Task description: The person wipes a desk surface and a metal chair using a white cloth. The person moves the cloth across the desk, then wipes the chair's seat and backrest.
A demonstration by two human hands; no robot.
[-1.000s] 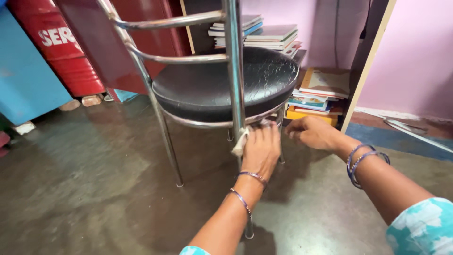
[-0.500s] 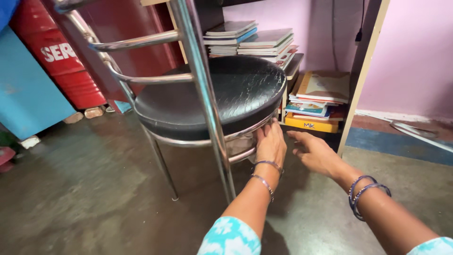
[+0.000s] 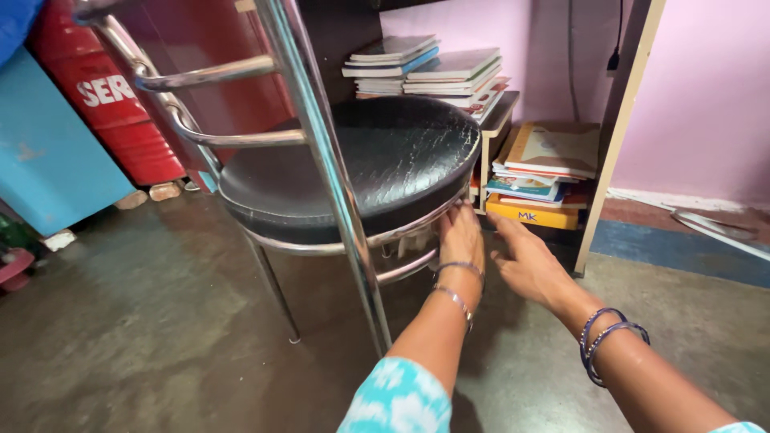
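Chrome chair (image 3: 345, 200) rim is gripped with a cloth (image 3: 413, 239) by the left hand (image 3: 459, 236); the right hand (image 3: 525, 261) hovers open beside.

The chair (image 3: 353, 160) has a round black seat with small cracks and shiny metal legs and bars. It stands upright on the floor. A white cloth (image 3: 413, 239) is bunched under the seat's front edge.

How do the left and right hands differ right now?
The left hand presses a pale cloth against the chair's chrome seat ring; the right hand hangs free beside it, touching nothing. Left wears thin silver bangles, right wears blue ones. Both reach under the black seat.
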